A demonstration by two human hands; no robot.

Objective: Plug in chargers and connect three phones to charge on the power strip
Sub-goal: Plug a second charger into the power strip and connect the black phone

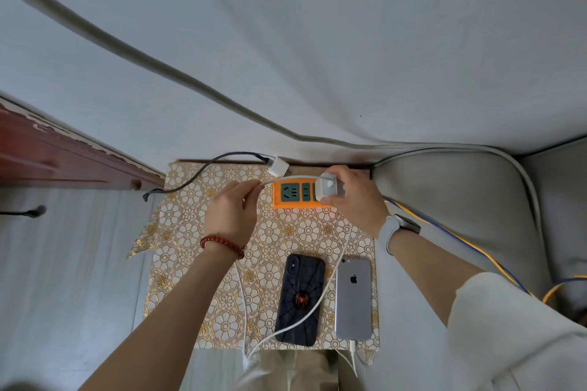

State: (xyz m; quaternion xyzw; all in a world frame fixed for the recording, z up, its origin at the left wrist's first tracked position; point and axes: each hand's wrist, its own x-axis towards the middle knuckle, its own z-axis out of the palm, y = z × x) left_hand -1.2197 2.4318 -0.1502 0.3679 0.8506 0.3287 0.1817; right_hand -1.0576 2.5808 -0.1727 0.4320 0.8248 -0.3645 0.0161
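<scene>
An orange power strip (293, 204) with green sockets lies at the far side of a small table. My right hand (352, 200) grips a white charger (328, 189) pressed onto the strip's right socket. My left hand (232, 211) pinches that charger's white cable (286, 180) just left of the strip. A second white charger (278, 167) with a black cable (203, 170) lies behind the strip. A black phone with a spider case (300, 298) and a silver phone (353, 298) lie face down near me; a white cable is plugged into the silver phone's near end.
The table wears a gold floral cloth (190, 263). A dark red wooden bed frame (63, 155) stands at the left, a grey cushion (454, 216) with blue and yellow wires (470, 251) at the right. White cables hang over the near table edge.
</scene>
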